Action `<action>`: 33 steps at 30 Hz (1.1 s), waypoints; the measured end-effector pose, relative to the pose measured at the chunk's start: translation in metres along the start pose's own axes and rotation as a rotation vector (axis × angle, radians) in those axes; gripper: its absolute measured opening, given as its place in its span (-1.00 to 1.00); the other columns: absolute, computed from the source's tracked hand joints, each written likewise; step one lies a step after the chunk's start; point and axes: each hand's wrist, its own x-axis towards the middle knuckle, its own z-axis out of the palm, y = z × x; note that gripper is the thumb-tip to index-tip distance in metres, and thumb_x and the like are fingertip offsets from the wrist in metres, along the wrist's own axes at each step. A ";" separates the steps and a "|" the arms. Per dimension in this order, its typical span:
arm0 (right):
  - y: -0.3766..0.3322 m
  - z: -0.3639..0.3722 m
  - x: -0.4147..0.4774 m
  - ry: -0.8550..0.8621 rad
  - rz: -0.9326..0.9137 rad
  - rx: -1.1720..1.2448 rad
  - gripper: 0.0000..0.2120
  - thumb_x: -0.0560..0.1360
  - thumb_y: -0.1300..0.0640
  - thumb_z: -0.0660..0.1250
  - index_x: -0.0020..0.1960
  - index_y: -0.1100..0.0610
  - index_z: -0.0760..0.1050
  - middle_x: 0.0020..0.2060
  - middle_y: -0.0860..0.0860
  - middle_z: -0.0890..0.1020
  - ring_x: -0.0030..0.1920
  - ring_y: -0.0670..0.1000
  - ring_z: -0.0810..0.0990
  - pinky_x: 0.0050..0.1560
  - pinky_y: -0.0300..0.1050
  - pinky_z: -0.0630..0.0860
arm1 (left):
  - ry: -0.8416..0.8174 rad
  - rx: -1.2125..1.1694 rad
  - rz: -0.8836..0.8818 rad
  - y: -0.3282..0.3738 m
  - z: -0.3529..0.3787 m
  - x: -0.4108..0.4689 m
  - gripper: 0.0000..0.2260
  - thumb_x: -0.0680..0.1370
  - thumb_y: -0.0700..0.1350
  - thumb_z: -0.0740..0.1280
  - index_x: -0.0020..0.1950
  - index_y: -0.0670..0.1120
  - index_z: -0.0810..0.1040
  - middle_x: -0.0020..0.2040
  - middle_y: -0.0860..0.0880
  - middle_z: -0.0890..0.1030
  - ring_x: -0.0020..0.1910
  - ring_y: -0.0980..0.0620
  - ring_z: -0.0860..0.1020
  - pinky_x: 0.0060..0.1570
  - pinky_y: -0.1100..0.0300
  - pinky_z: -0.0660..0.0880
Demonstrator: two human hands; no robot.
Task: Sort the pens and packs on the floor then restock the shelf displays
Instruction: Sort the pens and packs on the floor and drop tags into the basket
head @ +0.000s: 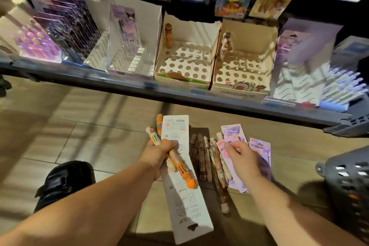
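Orange and cream pens first. The left hand (159, 156) has its fingers wrapped tight round a little bundle of them: one long orange pen (178, 161) slanting down past the palm, with a second orange one (159, 123) and a cream pen (152, 136) poking up above the knuckles. A long white pack (187, 205) runs right under that bundle, printed back up. I can't tell if the hand holds it too or if it's just lying on the floor.

The right hand (242, 159) hangs over the purple packs (231, 132) on the floor tiles, fingers curled in, tips down at the edge of the pinkish one on top. Whether it's pinching it or only touching, I can't say (that bit is blurry). Between the two hands is a row of loose pens (205, 158), brown and cream, lying side by side on the floor right against the packs.

Up on the shelf (119, 84), two display boxes with punched holes stand next to each other. The brown-dotted box (175, 77) has one brown pen (168, 36) upright in its back left corner, and the bear-print box (239, 88) has one pale pen (225, 45) standing at its left side. A dark plastic basket (349, 185) sits far right — a black shoe (63, 181) lower left.
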 end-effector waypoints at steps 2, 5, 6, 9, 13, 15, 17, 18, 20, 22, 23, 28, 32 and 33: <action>-0.024 0.013 -0.017 -0.323 0.022 0.097 -0.88 0.57 0.00 0.30 -0.09 0.03 0.50 -0.24 0.00 0.56 -0.22 -0.02 0.52 -0.22 -0.19 0.44 | 0.002 -0.016 0.009 0.004 0.005 -0.001 -0.86 0.52 -0.29 0.37 0.02 -0.15 0.46 -0.38 -0.17 0.61 -0.52 -0.11 0.54 -0.45 0.09 0.55; -0.043 0.031 -0.038 -0.606 0.033 0.116 -0.85 0.54 -0.05 0.33 -0.01 0.02 0.46 -0.15 0.03 0.57 -0.25 -0.09 0.55 -0.27 -0.20 0.48 | 0.031 -0.071 0.028 0.008 0.009 -0.001 -0.83 0.52 -0.30 0.37 0.01 -0.10 0.44 -0.27 -0.15 0.62 -0.39 -0.11 0.57 -0.32 0.02 0.60; -0.045 0.037 -0.043 -0.633 -0.004 0.096 -0.78 0.51 -0.06 0.38 0.02 0.03 0.44 -0.13 0.04 0.56 -0.27 -0.12 0.54 -0.30 -0.24 0.49 | 0.040 -0.087 0.034 0.009 0.010 -0.002 -0.81 0.51 -0.32 0.36 0.01 -0.09 0.44 -0.23 -0.15 0.62 -0.33 -0.12 0.58 -0.23 -0.02 0.60; -0.047 0.049 -0.056 -0.565 -0.148 -0.099 -0.69 0.46 -0.02 0.43 0.02 0.04 0.34 -0.18 -0.04 0.45 -0.31 -0.14 0.42 -0.44 -0.45 0.36 | 0.081 -0.124 0.046 0.008 0.010 -0.001 -0.78 0.50 -0.36 0.36 0.02 -0.09 0.46 -0.17 -0.15 0.62 -0.27 -0.09 0.59 -0.19 0.02 0.60; -0.038 0.070 -0.068 -0.544 -0.155 -0.142 -0.74 0.49 -0.02 0.38 -0.03 -0.09 0.28 -0.24 -0.09 0.47 -0.31 -0.08 0.43 -0.41 -0.31 0.38 | 0.151 -0.170 0.042 0.002 0.005 -0.002 -0.76 0.50 -0.34 0.35 0.11 -0.11 0.50 -0.14 -0.17 0.64 -0.30 -0.09 0.60 -0.23 0.07 0.60; -0.036 0.074 -0.069 -0.532 -0.133 -0.110 -0.71 0.44 0.00 0.43 -0.04 -0.17 0.30 -0.19 -0.10 0.51 -0.24 -0.05 0.49 -0.30 -0.18 0.47 | 0.178 -0.181 0.053 0.003 0.003 -0.004 -0.80 0.50 -0.33 0.35 0.06 -0.11 0.50 -0.23 -0.14 0.63 -0.41 -0.05 0.59 -0.34 0.10 0.59; -0.037 0.072 -0.067 -0.541 -0.114 -0.054 -0.61 0.42 0.07 0.47 0.05 -0.22 0.32 -0.13 -0.10 0.52 -0.16 -0.04 0.52 -0.17 -0.13 0.50 | 0.210 -0.194 0.080 0.009 0.002 -0.006 -0.82 0.50 -0.33 0.34 -0.02 -0.08 0.47 -0.34 -0.10 0.58 -0.55 0.01 0.53 -0.48 0.16 0.52; -0.037 0.069 -0.065 -0.549 -0.107 -0.030 -0.55 0.42 0.10 0.48 0.13 -0.22 0.31 -0.10 -0.08 0.53 -0.13 -0.04 0.53 -0.13 -0.13 0.49 | 0.224 -0.205 0.092 0.013 0.003 -0.007 -0.82 0.50 -0.34 0.33 -0.05 -0.07 0.45 -0.38 -0.09 0.56 -0.59 0.03 0.51 -0.51 0.17 0.49; -0.036 0.063 -0.057 -0.553 -0.091 0.019 -0.46 0.41 0.14 0.49 0.22 -0.20 0.30 -0.03 -0.01 0.58 -0.06 0.01 0.57 -0.03 -0.11 0.52 | 0.236 -0.220 0.099 0.022 0.003 -0.008 -0.81 0.52 -0.32 0.31 -0.10 -0.05 0.41 -0.41 -0.08 0.54 -0.59 0.03 0.51 -0.56 0.16 0.50; -0.031 0.058 -0.047 -0.530 -0.053 0.073 -0.50 0.44 0.20 0.47 0.23 -0.15 0.35 -0.02 0.07 0.65 0.00 0.06 0.63 0.08 -0.01 0.54 | 0.251 -0.211 0.097 0.031 0.000 -0.009 -0.80 0.53 -0.30 0.32 -0.08 -0.01 0.39 -0.31 -0.08 0.56 -0.46 0.00 0.56 -0.57 0.12 0.55; -0.029 0.054 -0.042 -0.512 -0.030 0.098 -0.57 0.46 0.22 0.44 0.22 -0.10 0.41 -0.02 0.08 0.66 0.01 0.08 0.65 0.11 0.04 0.55 | 0.258 -0.199 0.098 0.035 -0.003 -0.009 -0.79 0.53 -0.29 0.32 -0.06 0.00 0.38 -0.25 -0.09 0.56 -0.40 -0.02 0.57 -0.54 0.08 0.57; -0.028 0.037 -0.019 -0.375 0.089 0.252 -0.79 0.55 0.26 0.31 0.00 -0.06 0.52 0.04 0.09 0.64 0.02 0.12 0.65 -0.02 0.00 0.52 | 0.269 -0.041 0.088 0.049 -0.023 -0.007 -0.81 0.54 -0.24 0.33 -0.08 -0.02 0.34 -0.33 -0.16 0.56 -0.58 -0.04 0.49 -0.48 0.09 0.57; -0.040 0.029 -0.007 -0.288 0.097 0.290 -0.76 0.58 0.30 0.24 -0.05 -0.05 0.47 0.01 0.18 0.63 0.00 0.15 0.59 -0.10 -0.02 0.39 | 0.183 0.175 0.157 0.088 -0.032 -0.010 -0.83 0.56 -0.21 0.31 0.09 -0.13 0.37 -0.46 -0.15 0.58 -0.68 -0.04 0.44 -0.49 0.10 0.53; -0.046 0.026 -0.005 -0.273 0.093 0.309 -0.75 0.58 0.31 0.22 -0.05 -0.05 0.47 0.02 0.19 0.64 -0.03 0.14 0.58 -0.11 -0.01 0.38 | 0.154 0.241 0.187 0.103 -0.035 -0.012 -0.80 0.56 -0.21 0.31 0.14 -0.15 0.36 -0.44 -0.15 0.58 -0.69 -0.05 0.43 -0.51 0.12 0.50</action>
